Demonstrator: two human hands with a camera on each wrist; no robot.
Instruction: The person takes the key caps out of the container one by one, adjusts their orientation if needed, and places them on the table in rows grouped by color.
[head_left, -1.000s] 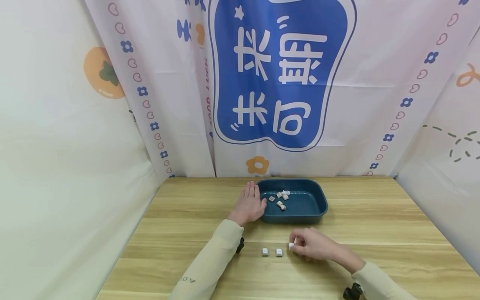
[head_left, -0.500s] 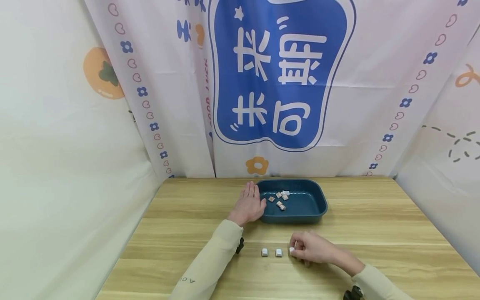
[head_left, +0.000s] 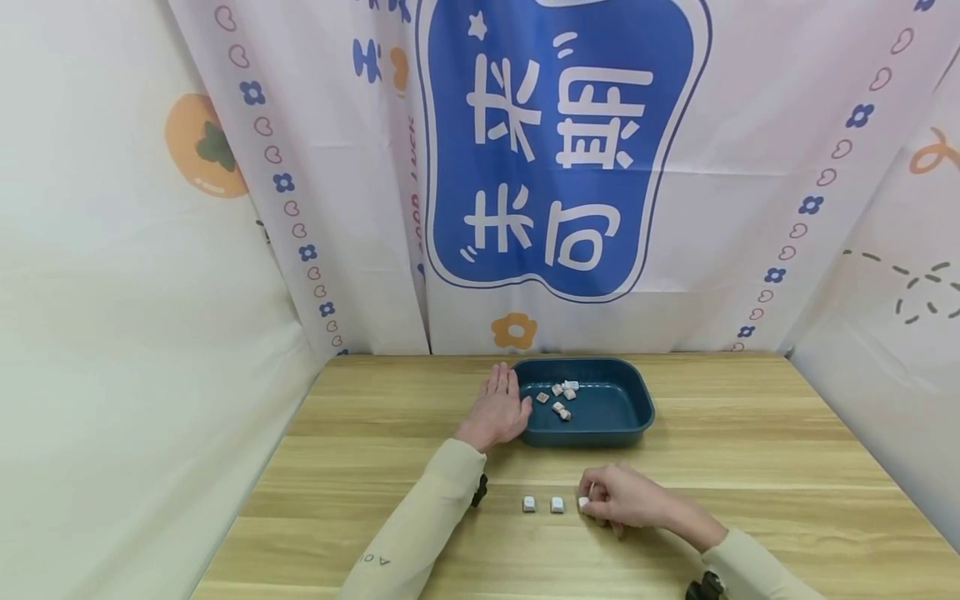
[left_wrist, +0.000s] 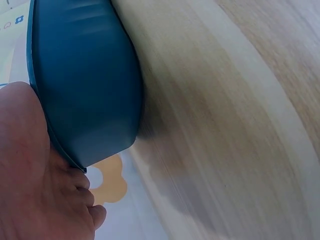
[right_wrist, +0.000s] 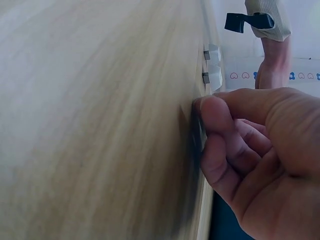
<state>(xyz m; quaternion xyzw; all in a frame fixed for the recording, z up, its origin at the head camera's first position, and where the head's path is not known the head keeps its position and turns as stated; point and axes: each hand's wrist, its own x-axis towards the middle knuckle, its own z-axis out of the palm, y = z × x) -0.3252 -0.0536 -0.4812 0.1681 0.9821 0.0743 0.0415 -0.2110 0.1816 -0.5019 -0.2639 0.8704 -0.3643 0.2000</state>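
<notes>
In the head view my left hand (head_left: 495, 410) rests against the left end of a dark teal tray (head_left: 641, 417), fingers straight and thumb over the rim. The left wrist view shows the thumb lying along the tray's (left_wrist: 85, 80) edge. My right hand (head_left: 628, 497) pinches a white keycap (head_left: 583, 503) at the tabletop, in front of the tray. To its left sit two white keycaps, one nearer (head_left: 557, 505) and one farther (head_left: 529, 504), upright and in line. In the right wrist view, my fingers hide the pinched keycap.
Several small keycaps (head_left: 559, 407) lie loose in the tray, mostly in its left half. The wooden table (head_left: 360, 467) ends at a printed curtain (head_left: 375, 308) behind the tray. Pale cloth walls stand at both sides.
My right hand has moved slightly toward me with the keycap, setting it roughly level with the other two. The left hand and tray have stayed put.
</notes>
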